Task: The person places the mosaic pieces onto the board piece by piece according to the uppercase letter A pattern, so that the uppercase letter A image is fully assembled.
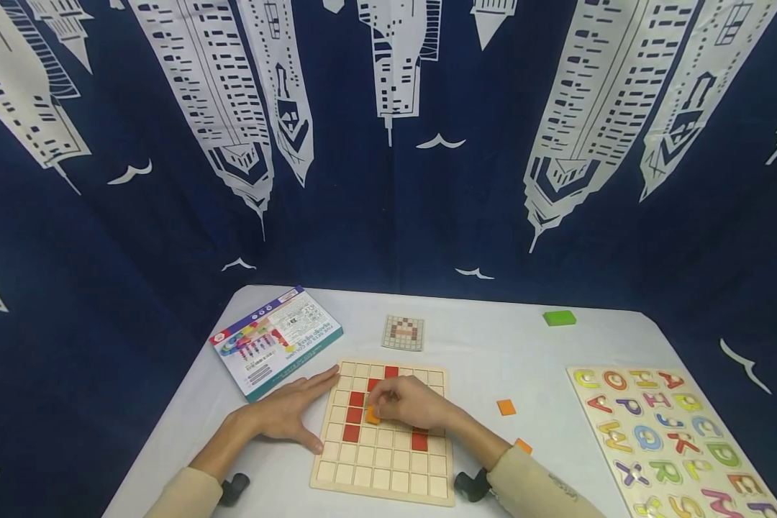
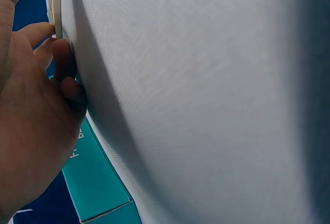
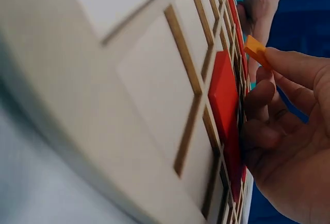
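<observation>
A pale wooden grid board (image 1: pixel 382 478) lies flat on the table, with several red square tiles (image 1: pixel 354 415) set in its cells. Between the thumb and a finger, my right hand (image 1: pixel 411 403) pinches an orange square tile (image 1: pixel 372 416) over the board, just right of a column of red ones. The right wrist view shows that orange tile (image 3: pixel 256 50) tilted at the fingertips. My left hand (image 1: pixel 285 414) rests at the board's left edge, fingers and thumb spread, touching the rim. Some cells are hidden under the right hand.
Two loose orange tiles (image 1: pixel 506 407) lie right of the board, one partly behind the right forearm. Behind the board is a small pattern card (image 1: pixel 403 332). A flat box (image 1: pixel 278 342) lies back left, a green block (image 1: pixel 560 318) back right, and a letter board (image 1: pixel 629 452) at right.
</observation>
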### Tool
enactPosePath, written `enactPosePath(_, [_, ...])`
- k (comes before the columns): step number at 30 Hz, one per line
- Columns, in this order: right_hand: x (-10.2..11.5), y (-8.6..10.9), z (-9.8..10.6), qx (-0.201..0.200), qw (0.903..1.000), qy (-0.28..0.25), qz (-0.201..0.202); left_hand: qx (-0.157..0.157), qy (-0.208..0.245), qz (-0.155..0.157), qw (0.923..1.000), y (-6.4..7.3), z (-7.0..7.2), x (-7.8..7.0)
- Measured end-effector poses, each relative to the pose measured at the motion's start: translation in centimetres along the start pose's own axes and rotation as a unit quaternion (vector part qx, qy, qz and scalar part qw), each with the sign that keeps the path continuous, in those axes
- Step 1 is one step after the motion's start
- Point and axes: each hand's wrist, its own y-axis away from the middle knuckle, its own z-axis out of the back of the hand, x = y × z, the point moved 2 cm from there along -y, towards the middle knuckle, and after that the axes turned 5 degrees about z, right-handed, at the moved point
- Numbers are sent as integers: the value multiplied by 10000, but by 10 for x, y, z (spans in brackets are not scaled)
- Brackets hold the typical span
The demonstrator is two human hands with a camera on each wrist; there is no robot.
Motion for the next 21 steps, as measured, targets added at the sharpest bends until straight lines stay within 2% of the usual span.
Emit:
enactPosePath(4, [1,-1,-4,18,10000,65,-7,9,-16,9,10000,0,0,0])
enactPosePath(14, [2,-7,-8,-4,9972,723,164,2,-91,-21,10000,0,0,0])
enactPosePath(21, [1,-8,-9,-9,9963,857,88,20,-120,-18,9999,-1,0,1])
